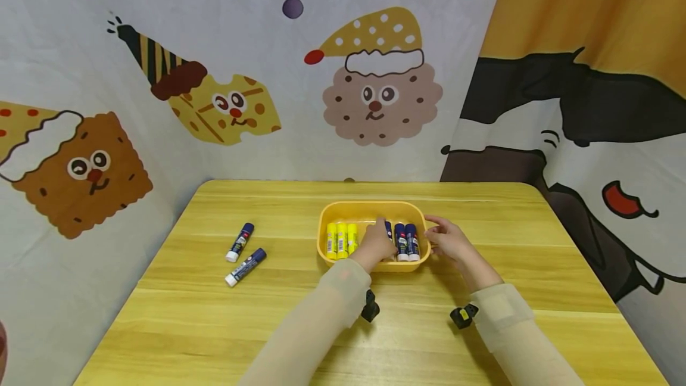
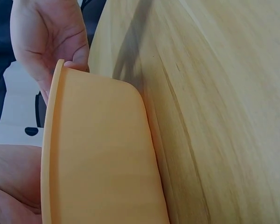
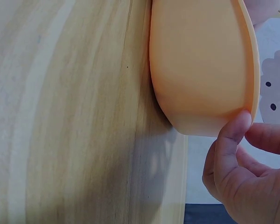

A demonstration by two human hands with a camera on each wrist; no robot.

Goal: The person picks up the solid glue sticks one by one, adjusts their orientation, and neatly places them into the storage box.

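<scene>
A yellow plastic bin (image 1: 375, 266) stands on the table, holding yellow glue sticks (image 1: 342, 240) on its left and dark blue glue sticks (image 1: 412, 242) with white ends on its right. My left hand (image 1: 377, 244) reaches down into the middle and grips a blue glue stick (image 1: 389, 230); its fingertips are mostly hidden. In the left wrist view, the bin's wall (image 2: 102, 149) hides much of that hand (image 2: 14, 186). At the bin's right end, my right hand (image 1: 447, 240) pinches the rim between thumb and finger, as the right wrist view of this hand (image 3: 252, 182) shows.
Two more blue glue sticks, one farther back (image 1: 239, 242) and one nearer (image 1: 245, 267), lie loose on the table's left side. The wooden table (image 1: 225, 326) meets a hanging cloth (image 1: 257, 159) with cartoon prints at its back. A small black device (image 1: 370, 306) hangs at each wrist.
</scene>
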